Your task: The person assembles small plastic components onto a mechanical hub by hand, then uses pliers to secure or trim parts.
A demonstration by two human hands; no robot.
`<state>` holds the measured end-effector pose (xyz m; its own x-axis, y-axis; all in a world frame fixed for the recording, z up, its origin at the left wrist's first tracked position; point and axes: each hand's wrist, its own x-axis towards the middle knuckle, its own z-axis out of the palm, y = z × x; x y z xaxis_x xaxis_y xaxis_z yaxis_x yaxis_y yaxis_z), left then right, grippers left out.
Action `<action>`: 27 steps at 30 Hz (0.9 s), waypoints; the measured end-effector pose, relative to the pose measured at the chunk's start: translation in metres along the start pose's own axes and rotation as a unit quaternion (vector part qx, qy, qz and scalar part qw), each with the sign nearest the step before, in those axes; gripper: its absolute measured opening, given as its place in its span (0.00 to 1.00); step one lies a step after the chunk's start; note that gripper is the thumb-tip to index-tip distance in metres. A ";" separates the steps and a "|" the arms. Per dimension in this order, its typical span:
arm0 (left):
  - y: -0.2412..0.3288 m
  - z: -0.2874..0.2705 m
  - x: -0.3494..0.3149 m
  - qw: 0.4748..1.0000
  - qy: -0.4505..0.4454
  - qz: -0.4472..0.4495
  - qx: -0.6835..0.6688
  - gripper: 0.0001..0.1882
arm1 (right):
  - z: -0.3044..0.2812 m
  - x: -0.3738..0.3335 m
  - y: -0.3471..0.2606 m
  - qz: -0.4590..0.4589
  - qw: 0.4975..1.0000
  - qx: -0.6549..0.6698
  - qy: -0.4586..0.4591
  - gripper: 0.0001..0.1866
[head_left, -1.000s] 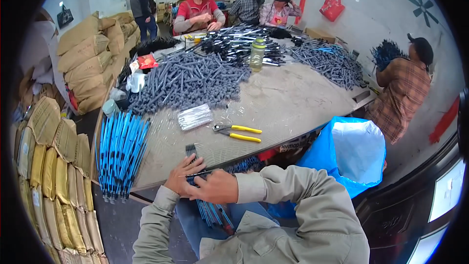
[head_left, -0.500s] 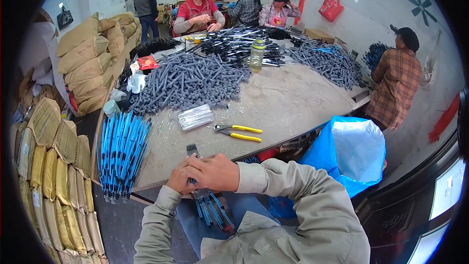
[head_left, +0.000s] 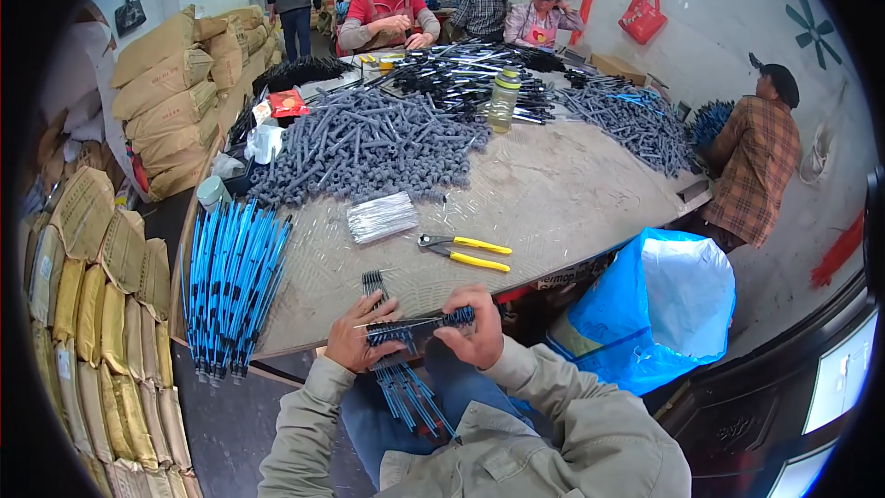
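Note:
My right hand (head_left: pixel 481 337) has its fingers closed round one end of a dark ridged strip (head_left: pixel 458 317) with thin, wire-like lines along it. The strip's other end lies between the fingers and thumb of my left hand (head_left: pixel 348 337), above a bundle of thin blue-and-black rods (head_left: pixel 406 389). These rods fan out over my lap, while their dark far ends rest on the table's near edge. Beyond my hands lie pliers with yellow handles (head_left: pixel 479 254) and a stack of thin clear sticks (head_left: pixel 383 218).
Grey ridged pieces (head_left: pixel 369 148) are heaped on the table (head_left: pixel 562 180), near a bottle (head_left: pixel 503 101). More blue rods (head_left: pixel 230 286) stand at left. A blue bag (head_left: pixel 599 314) is at right. Sacks (head_left: pixel 83 314) line the left side. Several people work around the table.
My hands, together over the rods before, are now apart. The right has moved rightward with the dark strip, which shows between both hands. The view has shifted slightly.

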<state>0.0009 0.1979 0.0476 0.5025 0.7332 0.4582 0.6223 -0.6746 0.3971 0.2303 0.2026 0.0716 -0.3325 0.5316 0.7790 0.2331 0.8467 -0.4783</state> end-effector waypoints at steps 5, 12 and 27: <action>-0.005 0.002 -0.004 1.000 0.007 -0.005 -0.025 0.30 | 0.032 0.001 0.009 0.163 0.946 0.263 -0.093 0.38; -0.003 0.003 -0.003 0.987 0.040 -0.047 -0.145 0.27 | 0.057 0.024 0.015 0.172 0.863 0.392 -0.270 0.31; 0.000 -0.007 0.003 0.998 0.010 0.013 -0.052 0.32 | 0.063 0.025 0.011 0.120 0.936 0.269 -0.190 0.14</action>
<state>-0.0019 0.1992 0.0549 0.5046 0.7137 0.4857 0.5421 -0.6998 0.4651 0.1674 0.2270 0.0601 -0.6552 0.5905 0.4711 -0.1176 0.5363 -0.8358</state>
